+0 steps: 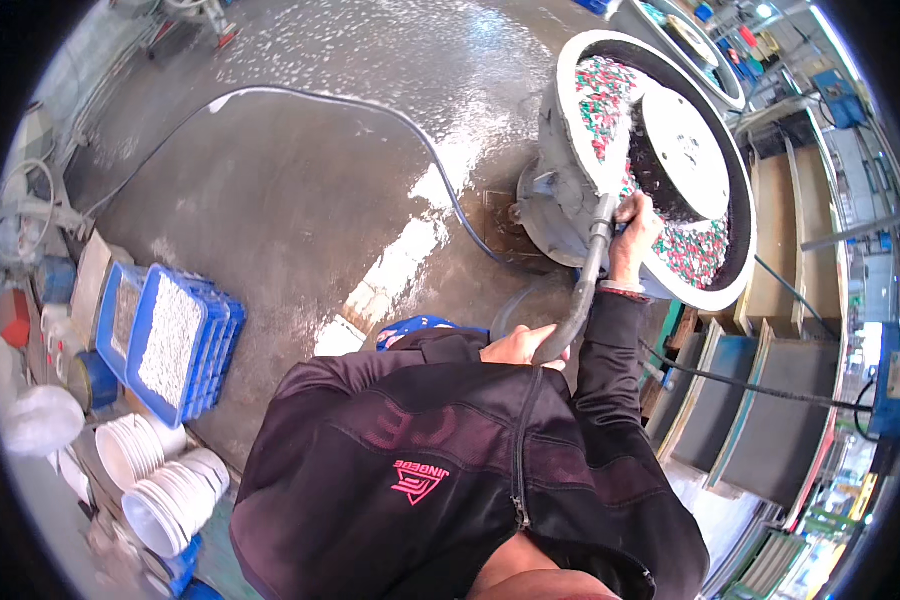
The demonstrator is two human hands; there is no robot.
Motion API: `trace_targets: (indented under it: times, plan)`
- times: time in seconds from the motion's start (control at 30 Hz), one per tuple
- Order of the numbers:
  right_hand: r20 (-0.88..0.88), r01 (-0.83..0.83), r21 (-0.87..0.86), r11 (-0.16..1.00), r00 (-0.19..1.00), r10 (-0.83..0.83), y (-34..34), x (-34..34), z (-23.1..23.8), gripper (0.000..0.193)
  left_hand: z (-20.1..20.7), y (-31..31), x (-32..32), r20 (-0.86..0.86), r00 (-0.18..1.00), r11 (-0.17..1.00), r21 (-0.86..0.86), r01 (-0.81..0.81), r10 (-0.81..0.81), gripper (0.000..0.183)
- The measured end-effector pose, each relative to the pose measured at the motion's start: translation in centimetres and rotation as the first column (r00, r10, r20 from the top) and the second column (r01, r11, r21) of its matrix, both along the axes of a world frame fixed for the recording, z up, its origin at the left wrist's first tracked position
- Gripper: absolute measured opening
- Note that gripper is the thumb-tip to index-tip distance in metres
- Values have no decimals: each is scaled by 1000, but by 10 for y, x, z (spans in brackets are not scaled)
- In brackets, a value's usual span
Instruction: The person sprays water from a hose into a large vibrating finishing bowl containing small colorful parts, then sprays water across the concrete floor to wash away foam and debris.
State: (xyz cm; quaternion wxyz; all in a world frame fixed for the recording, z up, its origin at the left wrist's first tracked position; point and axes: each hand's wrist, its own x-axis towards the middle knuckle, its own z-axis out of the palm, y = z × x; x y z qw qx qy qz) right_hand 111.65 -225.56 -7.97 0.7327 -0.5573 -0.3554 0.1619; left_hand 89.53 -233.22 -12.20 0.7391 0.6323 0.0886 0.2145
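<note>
Right hand (634,232) grips the grey hose (580,300) at the vibratory tumbler bowl's (570,110) rim, nozzle over the coloured media (602,95); left hand (518,347) closes round it lower. Best keep the hose steady, aimed inward.

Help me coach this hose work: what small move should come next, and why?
Probably swing the hose tip a little further along the ring-shaped bowl. The right hand holds the hose at the bowl's near rim and the left hand holds it lower down, while the red, green and white pieces fill the trough well beyond the tip.
</note>
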Motion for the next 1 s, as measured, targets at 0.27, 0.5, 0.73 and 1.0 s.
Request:
trace_targets:
  times: [0.27,0.5,0.73,1.0]
  plan:
    - [31,153,-69,986,988,-151,-12,10,9,29,1,1,3,1,999,999,-12,41,-41,21]
    - [-112,189,-67,980,974,-195,-30,28,-26,34,30,-1,10,-170,981,995,-55,80,-88,23]
    - [-118,371,-35,928,921,-372,-114,85,-48,32,17,-24,49,-277,925,953,75,292,-261,33]
    - [-211,451,6,893,873,-440,-155,122,-30,36,-7,-45,100,-194,900,918,-9,396,-390,30]
